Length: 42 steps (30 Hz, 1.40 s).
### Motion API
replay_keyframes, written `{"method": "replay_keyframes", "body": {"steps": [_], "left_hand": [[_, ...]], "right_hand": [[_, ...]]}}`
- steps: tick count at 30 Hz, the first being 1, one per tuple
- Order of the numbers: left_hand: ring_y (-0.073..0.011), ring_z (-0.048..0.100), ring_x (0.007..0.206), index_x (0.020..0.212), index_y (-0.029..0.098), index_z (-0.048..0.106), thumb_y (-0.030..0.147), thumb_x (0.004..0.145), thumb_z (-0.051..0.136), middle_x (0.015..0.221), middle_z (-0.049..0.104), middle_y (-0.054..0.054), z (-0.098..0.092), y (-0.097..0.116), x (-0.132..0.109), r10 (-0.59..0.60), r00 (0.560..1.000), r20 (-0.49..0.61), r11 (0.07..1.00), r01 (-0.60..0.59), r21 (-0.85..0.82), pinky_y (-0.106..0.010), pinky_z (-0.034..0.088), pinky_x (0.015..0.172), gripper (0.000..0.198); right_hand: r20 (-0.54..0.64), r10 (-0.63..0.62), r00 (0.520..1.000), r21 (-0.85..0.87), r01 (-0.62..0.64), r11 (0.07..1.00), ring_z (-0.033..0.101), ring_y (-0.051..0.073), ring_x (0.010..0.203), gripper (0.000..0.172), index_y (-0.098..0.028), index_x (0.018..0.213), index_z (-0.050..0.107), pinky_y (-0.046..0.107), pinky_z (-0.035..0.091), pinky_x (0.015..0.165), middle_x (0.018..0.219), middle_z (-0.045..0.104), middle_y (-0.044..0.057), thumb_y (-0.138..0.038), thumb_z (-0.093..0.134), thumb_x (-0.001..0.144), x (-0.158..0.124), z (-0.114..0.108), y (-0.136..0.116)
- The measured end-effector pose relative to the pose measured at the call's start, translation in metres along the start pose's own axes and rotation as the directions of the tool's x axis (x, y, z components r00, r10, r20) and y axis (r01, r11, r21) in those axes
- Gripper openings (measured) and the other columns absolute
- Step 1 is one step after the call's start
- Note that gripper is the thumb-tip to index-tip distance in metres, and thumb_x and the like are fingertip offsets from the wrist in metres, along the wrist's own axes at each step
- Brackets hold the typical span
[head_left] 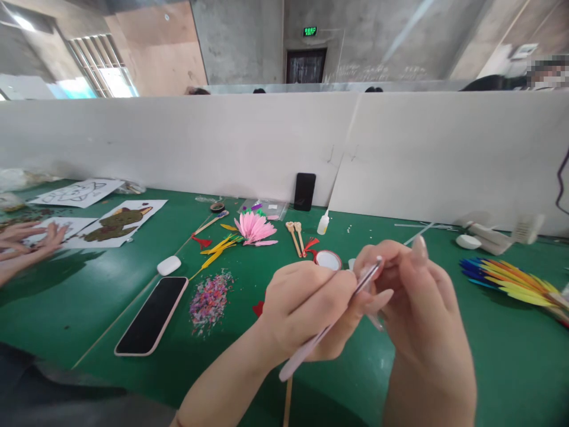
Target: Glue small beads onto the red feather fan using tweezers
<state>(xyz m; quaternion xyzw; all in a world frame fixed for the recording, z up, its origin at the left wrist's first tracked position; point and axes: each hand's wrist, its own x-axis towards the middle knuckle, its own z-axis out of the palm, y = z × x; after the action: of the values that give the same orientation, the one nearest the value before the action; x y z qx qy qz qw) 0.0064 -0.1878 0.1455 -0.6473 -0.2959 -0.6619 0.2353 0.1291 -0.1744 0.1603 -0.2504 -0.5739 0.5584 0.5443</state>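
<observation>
My left hand (306,302) is closed around a slim pale-pink tool (306,353), broad at its near end and narrowing to a shiny tip. The tool slants up and right, its tip beside the fingers of my right hand (422,302). Those fingers are curled together; what they pinch, if anything, is hidden. Below my left wrist a thin wooden stick (288,400) shows, its upper end covered by the hand. Just behind my hands lies a white round roll with a red rim (328,260). Something red (258,308) peeks out left of my left hand.
On the green table (249,379) are a phone (153,317), colourful flakes (211,299), pink feathers (255,228), a small glue bottle (323,223) and multicoloured feathers (511,281). A black phone (304,191) leans on the white partition (222,148). Another person's hands (44,240) work at left.
</observation>
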Motion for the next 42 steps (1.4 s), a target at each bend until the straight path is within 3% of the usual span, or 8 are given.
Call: {"method": "replay_keyframes", "body": {"steps": [6, 11, 15, 25, 28, 36, 39, 42], "left_hand": [[-0.0095, 0.051, 0.053, 0.076, 0.014, 0.059, 0.013, 0.083, 0.054, 0.059, 0.059, 0.001, -0.005, -0.003, 0.004, -0.035, 0.995, 0.099, 0.991, 0.047, -0.126, -0.022, 0.043, 0.044, 0.009], [-0.0056, 0.048, 0.052, 0.07, 0.014, 0.057, 0.012, 0.085, 0.055, 0.058, 0.057, 0.002, -0.007, -0.006, 0.01, -0.227, 0.961, 0.158, 0.923, 0.264, -0.28, -0.018, 0.042, 0.047, 0.015], [-0.0051, 0.044, 0.048, 0.068, 0.016, 0.056, 0.015, 0.086, 0.055, 0.052, 0.05, 0.005, -0.006, -0.008, 0.011, -0.327, 0.927, 0.185, 0.88, 0.37, -0.296, -0.019, 0.039, 0.046, 0.018], [-0.006, 0.043, 0.053, 0.071, 0.015, 0.059, 0.013, 0.086, 0.056, 0.055, 0.051, 0.004, -0.005, -0.003, 0.01, -0.333, 0.928, 0.166, 0.885, 0.368, -0.285, -0.019, 0.039, 0.048, 0.015], [-0.0058, 0.044, 0.054, 0.072, 0.015, 0.059, 0.012, 0.085, 0.057, 0.057, 0.052, 0.003, -0.006, -0.004, 0.009, -0.338, 0.923, 0.186, 0.878, 0.38, -0.292, -0.019, 0.039, 0.05, 0.013], [-0.0034, 0.038, 0.044, 0.07, 0.015, 0.058, 0.014, 0.086, 0.056, 0.053, 0.045, 0.005, -0.007, -0.004, 0.007, -0.476, 0.842, 0.255, 0.757, 0.539, -0.368, -0.02, 0.036, 0.048, 0.016], [-0.0011, 0.035, 0.039, 0.069, 0.015, 0.058, 0.018, 0.087, 0.057, 0.054, 0.045, 0.006, -0.005, -0.003, 0.006, -0.552, 0.78, 0.294, 0.652, 0.624, -0.43, -0.019, 0.034, 0.043, 0.018], [-0.0001, 0.036, 0.038, 0.068, 0.016, 0.059, 0.023, 0.088, 0.057, 0.054, 0.046, 0.005, -0.002, -0.002, 0.006, -0.616, 0.705, 0.352, 0.48, 0.69, -0.542, -0.016, 0.03, 0.037, 0.021]], "right_hand": [[-0.01, -0.025, 1.0, -0.032, 0.025, 0.999, 0.043, 0.01, 0.041, 0.03, -0.024, 0.074, 0.063, 0.022, 0.036, 0.039, 0.047, 0.047, -0.004, -0.048, 0.052, 0.088, 0.0, -0.001, 0.0], [-0.008, -0.039, 0.999, -0.039, 0.039, 0.999, 0.047, 0.009, 0.043, 0.025, -0.027, 0.09, 0.071, 0.02, 0.037, 0.038, 0.05, 0.051, -0.003, -0.042, 0.05, 0.091, -0.002, -0.005, -0.001], [-0.007, -0.064, 0.998, -0.091, 0.063, 0.994, 0.051, 0.009, 0.045, 0.02, -0.028, 0.095, 0.072, 0.021, 0.04, 0.04, 0.055, 0.057, -0.002, -0.035, 0.053, 0.09, -0.003, -0.006, 0.0], [-0.247, -0.095, 0.964, -0.121, 0.067, 0.99, 0.048, 0.004, 0.038, 0.01, -0.023, 0.076, 0.072, 0.017, 0.038, 0.035, 0.06, 0.062, -0.003, -0.029, 0.066, 0.082, 0.0, 0.007, 0.004], [-0.227, -0.079, 0.971, -0.098, 0.058, 0.994, 0.049, 0.004, 0.039, 0.011, -0.023, 0.076, 0.071, 0.017, 0.038, 0.034, 0.061, 0.063, -0.003, -0.031, 0.066, 0.082, 0.001, 0.007, 0.006], [-0.194, -0.014, 0.981, -0.057, 0.003, 0.998, 0.048, 0.003, 0.037, 0.014, -0.023, 0.074, 0.069, 0.014, 0.031, 0.032, 0.054, 0.058, -0.005, -0.035, 0.067, 0.081, 0.004, 0.002, 0.008], [-0.194, 0.01, 0.981, -0.054, -0.021, 0.998, 0.047, 0.003, 0.037, 0.015, -0.024, 0.074, 0.069, 0.015, 0.029, 0.033, 0.052, 0.057, -0.005, -0.036, 0.067, 0.081, 0.004, 0.002, 0.007], [-0.18, 0.028, 0.983, -0.054, -0.038, 0.998, 0.046, 0.003, 0.037, 0.016, -0.024, 0.076, 0.068, 0.015, 0.028, 0.033, 0.049, 0.055, -0.005, -0.037, 0.065, 0.083, 0.003, 0.002, 0.007]]}}
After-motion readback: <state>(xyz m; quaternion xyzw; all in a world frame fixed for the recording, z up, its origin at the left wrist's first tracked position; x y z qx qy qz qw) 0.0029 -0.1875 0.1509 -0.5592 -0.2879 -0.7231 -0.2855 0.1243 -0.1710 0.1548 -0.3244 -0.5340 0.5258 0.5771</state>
